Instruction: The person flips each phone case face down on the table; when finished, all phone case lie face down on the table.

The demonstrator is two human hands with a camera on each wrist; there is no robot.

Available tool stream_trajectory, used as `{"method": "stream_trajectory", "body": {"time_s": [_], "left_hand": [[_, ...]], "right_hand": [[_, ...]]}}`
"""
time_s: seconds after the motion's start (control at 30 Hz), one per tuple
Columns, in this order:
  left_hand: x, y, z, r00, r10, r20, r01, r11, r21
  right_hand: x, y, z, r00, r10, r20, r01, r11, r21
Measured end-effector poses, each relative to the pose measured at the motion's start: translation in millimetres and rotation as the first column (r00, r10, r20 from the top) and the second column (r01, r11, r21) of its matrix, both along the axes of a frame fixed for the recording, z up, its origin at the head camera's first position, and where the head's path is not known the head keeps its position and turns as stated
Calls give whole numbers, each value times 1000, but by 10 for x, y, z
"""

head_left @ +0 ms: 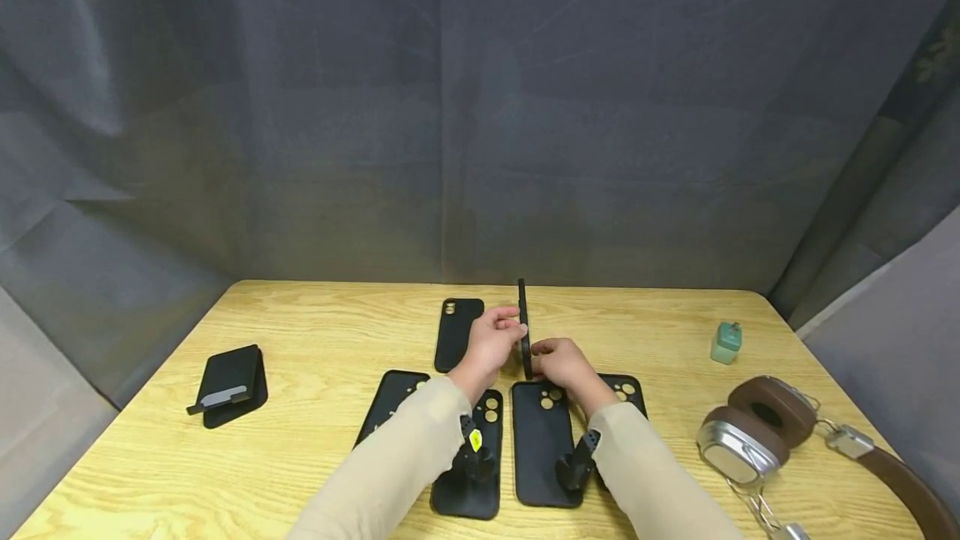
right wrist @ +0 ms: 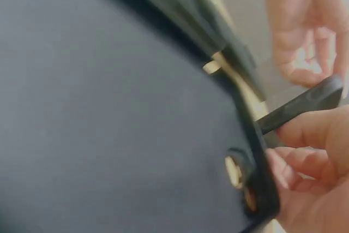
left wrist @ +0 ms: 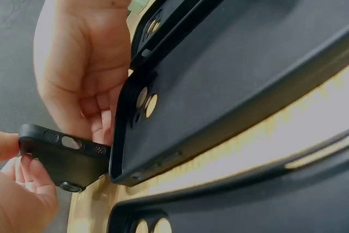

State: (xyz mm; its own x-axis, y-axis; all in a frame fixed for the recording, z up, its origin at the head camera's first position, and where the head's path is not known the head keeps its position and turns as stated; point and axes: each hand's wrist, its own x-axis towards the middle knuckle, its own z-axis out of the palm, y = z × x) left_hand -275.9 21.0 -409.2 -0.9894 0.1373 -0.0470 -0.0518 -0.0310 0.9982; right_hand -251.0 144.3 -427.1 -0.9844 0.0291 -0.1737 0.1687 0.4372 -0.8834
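A black phone case point(head_left: 524, 332) stands on its edge near the table's middle. My left hand point(head_left: 491, 344) pinches it between thumb and fingers; the left wrist view shows this grip on the case point(left wrist: 65, 159) by its end with the port cutouts. At the near, lower end my right hand point(head_left: 564, 363) holds the same case point(right wrist: 302, 105), fingers curled. Other black phone cases lie around: one behind point(head_left: 457, 332), one under the left forearm point(head_left: 468, 490), one in front of the right hand point(head_left: 542, 440), and two partly hidden by the sleeves.
On the left of the wooden table point(head_left: 315, 315) sits a folded black holder point(head_left: 231, 382) with a grey strip. To the right are a small teal box-like item point(head_left: 726, 342) and brown and silver headphones point(head_left: 750, 432). Grey cloth point(head_left: 450, 148) hangs behind the table.
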Motion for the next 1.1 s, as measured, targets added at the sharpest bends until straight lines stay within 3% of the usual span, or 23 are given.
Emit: {"method": "stream_trajectory", "body": {"time_s": [0.2,0.43,0.73,1.1], "left_hand": [[35,42,21,1000,21,-11,-21,999,-24],[21,71,6,999,47,-7,-47,999,-18],[55,93,9,998,56,-12,-57,998,-28],[20,48,-33,1000,5,7,-5,1000,-13]], "right_hand": [[134,37,106,1000,-11,-7,10,993,-121],[209,21,207,999,-14,-39,7,983,-183],[190,-55,145,996,-58,-69,44,982,-184],[208,-150,105,976,-141,-167,130,988,-78]]}}
